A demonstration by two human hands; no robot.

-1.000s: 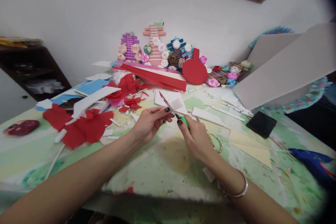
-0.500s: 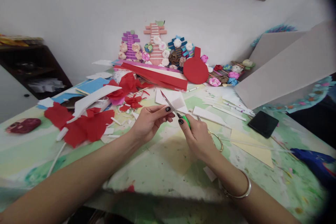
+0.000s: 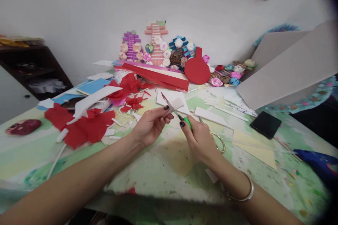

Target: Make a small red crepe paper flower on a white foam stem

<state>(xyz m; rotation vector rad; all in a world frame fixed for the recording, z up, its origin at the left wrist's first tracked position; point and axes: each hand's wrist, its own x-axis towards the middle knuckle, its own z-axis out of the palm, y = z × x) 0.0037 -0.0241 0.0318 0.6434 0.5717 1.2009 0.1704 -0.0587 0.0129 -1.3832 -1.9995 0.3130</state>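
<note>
Between the thumb and fingers of my left hand is a small white piece, perhaps foam or card. My right hand grips green-handled scissors, whose blades point up and to the left. The blades cross close to the white piece; whether they touch it I cannot tell. Beyond my hands a white sheet lies on the paint-stained table cover. A long white strip is just past my right hand.
Crumpled red paper and white scraps lie at the left. A red round paddle-shaped piece leans at the back by flower-trimmed crafts. To the right are a black flat object, a yellow sheet and a large grey board.
The white piece in my left hand has turned and now shows more of its face behind the blades. My left hand has shifted slightly; the scissors stay almost in place.
</note>
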